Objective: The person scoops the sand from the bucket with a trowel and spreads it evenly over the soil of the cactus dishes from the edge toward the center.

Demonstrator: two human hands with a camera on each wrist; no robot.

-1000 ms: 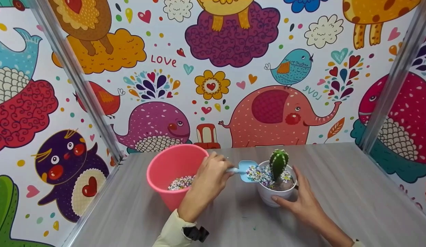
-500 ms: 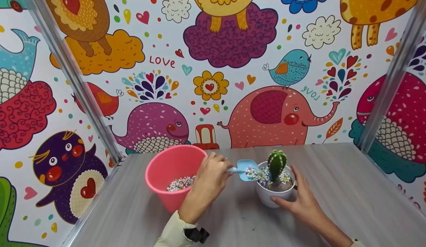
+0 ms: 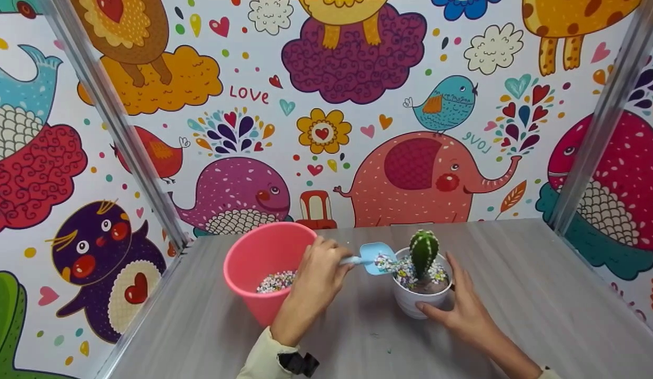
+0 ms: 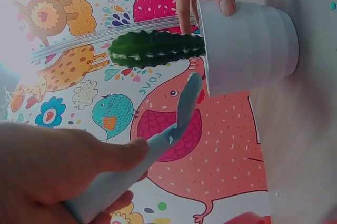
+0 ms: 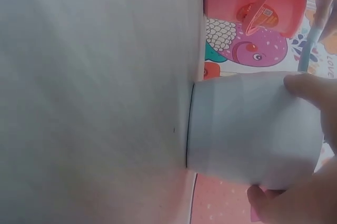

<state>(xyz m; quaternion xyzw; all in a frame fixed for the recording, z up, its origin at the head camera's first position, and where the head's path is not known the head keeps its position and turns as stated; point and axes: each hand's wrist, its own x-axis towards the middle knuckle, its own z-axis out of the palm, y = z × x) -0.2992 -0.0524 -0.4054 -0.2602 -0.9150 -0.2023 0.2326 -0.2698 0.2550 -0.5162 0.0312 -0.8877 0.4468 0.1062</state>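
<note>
My left hand point(image 3: 321, 273) grips the handle of a light blue toy shovel point(image 3: 376, 252). Its blade overlaps the left rim of a white pot point(image 3: 418, 305) and carries a small heap of multicoloured pebbles point(image 3: 383, 261). A green cactus point(image 3: 424, 252) stands upright in the pot, with similar pebbles point(image 3: 407, 271) around its base and a brownish patch at the front. My right hand point(image 3: 465, 310) holds the pot from the right, thumb on the front and fingers at the far side. In the left wrist view the shovel blade point(image 4: 188, 103) tilts beside the pot's rim.
A pink bucket point(image 3: 252, 300), part-filled with pebbles point(image 3: 276, 281), stands to the left, partly behind the left forearm. Small green bits point(image 3: 389, 350) lie on the grey tabletop point(image 3: 521, 284). A wall with cartoon animals point(image 3: 410, 184) rises behind.
The shovel has drawn slightly left, and the pebble heap on its blade is smaller. More pebbles lie in the pot's left side. The right hand keeps its hold on the pot.
</note>
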